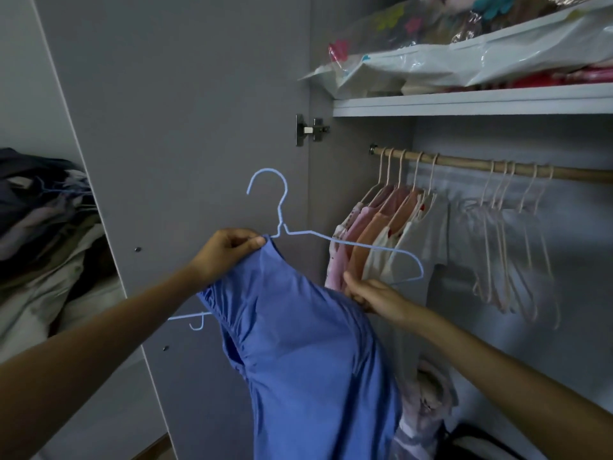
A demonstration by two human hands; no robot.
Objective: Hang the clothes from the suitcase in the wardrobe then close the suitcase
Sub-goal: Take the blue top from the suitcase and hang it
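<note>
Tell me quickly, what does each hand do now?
Left hand: pinches the blue garment at the blue hanger.
Right hand: fingers curled on the garment's edge below the hanger.

Grey open wardrobe door (185, 127), white shelf (464, 106), wooden rail (464, 165), dim light

No legible text, label, brand or number anywhere — not on clothes, hangers or bags.
</note>
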